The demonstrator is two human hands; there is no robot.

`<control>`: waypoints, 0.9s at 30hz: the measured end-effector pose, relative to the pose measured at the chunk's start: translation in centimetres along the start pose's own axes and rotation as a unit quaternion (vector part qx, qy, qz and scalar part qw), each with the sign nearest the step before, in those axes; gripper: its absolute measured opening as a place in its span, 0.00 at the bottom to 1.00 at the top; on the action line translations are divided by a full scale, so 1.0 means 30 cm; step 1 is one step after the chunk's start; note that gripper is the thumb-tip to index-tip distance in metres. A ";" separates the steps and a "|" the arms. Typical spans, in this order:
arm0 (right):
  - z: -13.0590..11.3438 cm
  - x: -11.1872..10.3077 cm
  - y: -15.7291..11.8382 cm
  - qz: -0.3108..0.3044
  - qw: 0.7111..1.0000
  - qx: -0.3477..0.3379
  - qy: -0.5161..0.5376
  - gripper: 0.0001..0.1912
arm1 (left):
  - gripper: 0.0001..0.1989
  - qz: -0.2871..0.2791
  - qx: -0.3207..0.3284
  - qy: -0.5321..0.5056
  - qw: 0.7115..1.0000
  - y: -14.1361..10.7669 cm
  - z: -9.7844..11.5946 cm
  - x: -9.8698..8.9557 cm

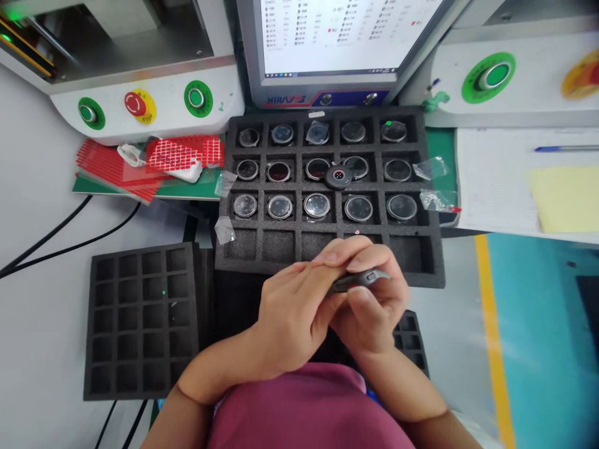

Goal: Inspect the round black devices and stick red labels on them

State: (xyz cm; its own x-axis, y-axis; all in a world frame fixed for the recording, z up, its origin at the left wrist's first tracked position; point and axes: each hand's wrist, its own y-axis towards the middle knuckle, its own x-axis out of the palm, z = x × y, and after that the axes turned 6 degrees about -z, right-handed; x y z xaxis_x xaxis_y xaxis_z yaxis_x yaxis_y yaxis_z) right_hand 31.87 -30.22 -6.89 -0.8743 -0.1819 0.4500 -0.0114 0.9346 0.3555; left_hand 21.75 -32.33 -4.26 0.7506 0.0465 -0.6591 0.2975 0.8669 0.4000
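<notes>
Between my two hands, a dark watch case [360, 280] is held on edge, a small side button showing. My left hand [297, 305] closes around its left end, fingers laid over the top. Pinched between thumb and fingers, the right end sits in my right hand [374, 299]. Much of the case is hidden by fingers. Just beyond my hands lies a black foam tray [435, 262], its three far rows filled with round watch cases such as this one [317, 205]. One case [338, 176] rests back side up across a divider in the second row.
A monitor [327, 37] stands behind the tray, between machine panels with a green button [495, 76] and a red stop button [135, 105]. Red sticker sheets [121, 168] lie at left, above another foam tray [140, 324]. A pen [566, 148] and yellow paper [566, 199] are at right.
</notes>
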 end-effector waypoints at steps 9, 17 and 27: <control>0.054 0.057 0.021 0.043 0.998 -0.038 0.008 0.08 | 0.12 0.056 0.012 0.081 0.995 -0.011 -0.016 0.026; 0.082 -0.097 0.056 0.034 0.998 0.039 0.023 0.20 | 0.11 -0.016 -0.010 0.213 0.977 0.145 -0.145 -0.026; -0.013 -0.173 0.023 0.062 0.990 0.030 -0.124 0.09 | 0.14 -0.186 -0.081 0.375 0.904 0.493 -0.451 0.053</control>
State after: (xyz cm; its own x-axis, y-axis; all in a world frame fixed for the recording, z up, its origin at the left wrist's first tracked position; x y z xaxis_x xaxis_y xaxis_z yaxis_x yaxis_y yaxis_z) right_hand 36.59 -28.75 -8.66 -0.9632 0.0091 0.2685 0.0809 0.9628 0.2578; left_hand 19.38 -12.71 -7.99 -0.0137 0.0087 -0.9999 0.3116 0.9502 0.0040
